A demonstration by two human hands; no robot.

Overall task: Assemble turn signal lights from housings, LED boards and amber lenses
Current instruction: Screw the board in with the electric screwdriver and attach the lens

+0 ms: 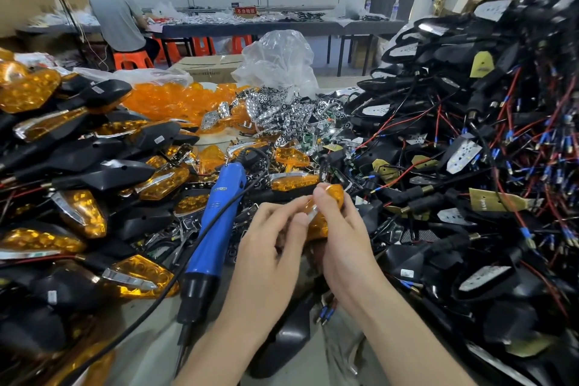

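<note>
**Trainee:** What occupies the left side of the bench?

**Technician:** A stack of finished turn signals [78, 141]: black housings with amber lenses fitted. Behind it, toward the centre, lies a heap of loose lenses [175, 100].

**Trainee:** And the tool?

**Technician:** A blue electric screwdriver [216, 229] lies on the bench, bit end toward the operator. It is just left of the hands, and neither hand touches it. Its black cord [150, 307] runs toward the near left edge.

**Trainee:** State of the left hand?

**Technician:** The left hand [269, 247] has its fingers curled. Thumb and fingertips pinch the near left edge of the amber lens [329, 207]. Motion blur hides the exact contact.

**Trainee:** Where is that lens?

**Technician:** Held above the parts at bench centre, between the two hands. Chrome reflectors [282, 113] are heaped further back, in front of a clear plastic bag [279, 63].

**Trainee:** Right hand?

**Technician:** The right hand [347, 247] grips the same lens, with the thumb on its upper face and the fingers wrapped behind. A black housing [282, 338] lies on the bench below both wrists.

**Trainee:** The right side?

**Technician:** A tall heap of wired housings [470, 150]: black shells, pale LED boards, and tangled red and black leads.
</note>
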